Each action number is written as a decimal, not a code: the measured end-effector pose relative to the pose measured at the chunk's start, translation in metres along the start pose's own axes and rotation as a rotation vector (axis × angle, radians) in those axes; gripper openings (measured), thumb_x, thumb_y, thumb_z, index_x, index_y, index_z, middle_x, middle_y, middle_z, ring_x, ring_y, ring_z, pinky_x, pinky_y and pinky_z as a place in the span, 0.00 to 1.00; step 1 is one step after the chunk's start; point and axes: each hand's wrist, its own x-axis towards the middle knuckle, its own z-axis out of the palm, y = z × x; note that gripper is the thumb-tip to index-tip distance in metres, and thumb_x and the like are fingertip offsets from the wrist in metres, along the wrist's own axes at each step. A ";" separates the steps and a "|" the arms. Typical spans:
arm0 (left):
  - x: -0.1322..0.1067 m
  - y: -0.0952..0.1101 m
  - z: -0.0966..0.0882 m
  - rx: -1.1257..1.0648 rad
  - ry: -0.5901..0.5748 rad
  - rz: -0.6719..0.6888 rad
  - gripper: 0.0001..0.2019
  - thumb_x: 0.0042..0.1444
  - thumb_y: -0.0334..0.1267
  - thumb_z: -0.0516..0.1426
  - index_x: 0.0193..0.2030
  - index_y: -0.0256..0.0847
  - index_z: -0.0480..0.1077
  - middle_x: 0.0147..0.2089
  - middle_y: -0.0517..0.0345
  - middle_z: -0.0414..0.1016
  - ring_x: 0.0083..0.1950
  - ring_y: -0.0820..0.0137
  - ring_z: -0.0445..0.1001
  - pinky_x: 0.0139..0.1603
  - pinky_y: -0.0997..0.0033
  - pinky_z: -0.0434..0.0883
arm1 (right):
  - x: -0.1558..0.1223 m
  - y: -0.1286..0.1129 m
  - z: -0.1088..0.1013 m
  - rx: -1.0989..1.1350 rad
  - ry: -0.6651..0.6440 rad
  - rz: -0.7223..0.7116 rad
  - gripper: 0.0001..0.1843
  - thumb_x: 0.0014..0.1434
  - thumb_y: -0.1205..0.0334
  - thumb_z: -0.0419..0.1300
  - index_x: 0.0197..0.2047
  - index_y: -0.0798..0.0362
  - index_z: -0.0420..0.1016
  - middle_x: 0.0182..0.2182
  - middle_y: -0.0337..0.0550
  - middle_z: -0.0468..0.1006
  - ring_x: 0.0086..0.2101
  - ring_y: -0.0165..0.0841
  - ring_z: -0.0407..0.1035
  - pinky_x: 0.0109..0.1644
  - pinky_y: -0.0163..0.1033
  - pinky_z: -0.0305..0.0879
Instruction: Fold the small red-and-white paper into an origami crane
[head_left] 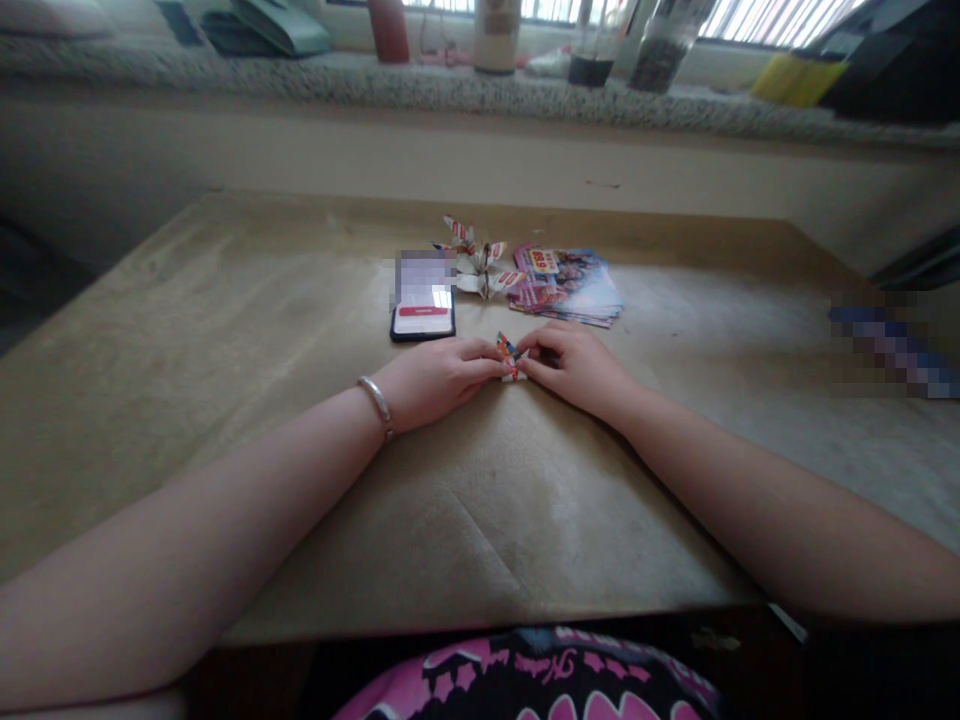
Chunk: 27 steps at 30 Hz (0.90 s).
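A small folded piece of printed paper (509, 352), brightly coloured with white parts, stands between my two hands on the table. My left hand (442, 378), with a silver bangle at the wrist, pinches its left side. On the other side, the thumb and fingertips of my right hand (574, 365) grip its right edge. Just beyond are folded paper shapes (484, 272) with pointed petals, in white and red print. A phone (424, 298) with a lit screen lies behind my left hand. To the right of the shapes is a stack of printed paper sheets (574, 285).
The table (300, 260) has a beige cover and reaches a wall. Above it a speckled stone sill (435, 90) carries bottles, jars and a yellow item (799, 80). A partly blurred printed item (900, 350) lies at the right edge.
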 end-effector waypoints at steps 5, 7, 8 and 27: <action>0.000 0.000 -0.001 0.026 0.006 0.003 0.16 0.62 0.31 0.48 0.52 0.40 0.71 0.53 0.49 0.73 0.49 0.68 0.74 0.49 0.68 0.73 | 0.000 -0.002 -0.001 -0.005 -0.001 0.005 0.07 0.55 0.61 0.59 0.36 0.52 0.76 0.31 0.42 0.75 0.34 0.34 0.66 0.40 0.40 0.59; -0.001 0.001 -0.002 0.039 -0.003 0.015 0.17 0.62 0.31 0.48 0.54 0.41 0.70 0.55 0.50 0.73 0.50 0.69 0.74 0.50 0.68 0.72 | 0.000 -0.002 0.000 -0.009 0.004 0.015 0.06 0.55 0.62 0.58 0.35 0.53 0.75 0.30 0.42 0.74 0.34 0.34 0.66 0.40 0.40 0.59; -0.001 0.001 -0.002 0.048 -0.008 0.023 0.17 0.62 0.31 0.48 0.55 0.42 0.69 0.55 0.50 0.72 0.51 0.69 0.74 0.50 0.69 0.72 | 0.000 -0.002 0.000 -0.018 0.012 0.025 0.05 0.54 0.62 0.58 0.34 0.53 0.74 0.31 0.43 0.74 0.34 0.35 0.66 0.40 0.40 0.59; 0.000 0.001 0.001 0.042 0.008 -0.015 0.19 0.61 0.29 0.49 0.56 0.45 0.69 0.60 0.48 0.67 0.55 0.66 0.70 0.55 0.61 0.70 | -0.008 -0.004 -0.004 0.008 0.069 -0.006 0.09 0.53 0.59 0.61 0.38 0.51 0.72 0.36 0.44 0.77 0.37 0.37 0.68 0.41 0.41 0.62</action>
